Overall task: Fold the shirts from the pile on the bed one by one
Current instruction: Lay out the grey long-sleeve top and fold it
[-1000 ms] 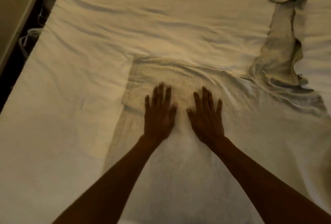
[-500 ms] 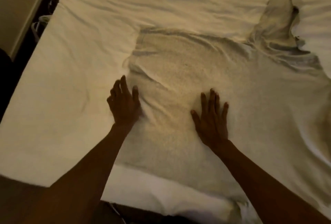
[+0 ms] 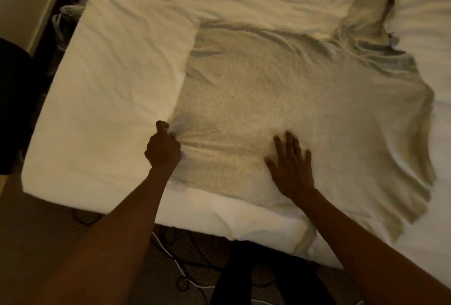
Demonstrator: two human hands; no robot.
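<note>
A light grey shirt point(image 3: 280, 89) lies spread flat on the white bed point(image 3: 117, 80), its hem to the left and its collar toward the right. One sleeve point(image 3: 368, 4) stretches away toward the far right corner. My left hand point(image 3: 162, 148) grips a bunch of cloth at the shirt's left hem edge, and creases fan out from the fist. My right hand point(image 3: 291, 165) presses flat on the shirt's near part, fingers spread.
The bed's near edge point(image 3: 219, 216) runs just below my hands. Under it is patterned carpet with a white cable point(image 3: 170, 258). A dark gap and a wall point(image 3: 31, 4) border the bed at the left.
My left hand slid left to the shirt's hem and closed on the cloth. The right hand stayed flat on the shirt. The view has dropped back toward the bed's near edge.
</note>
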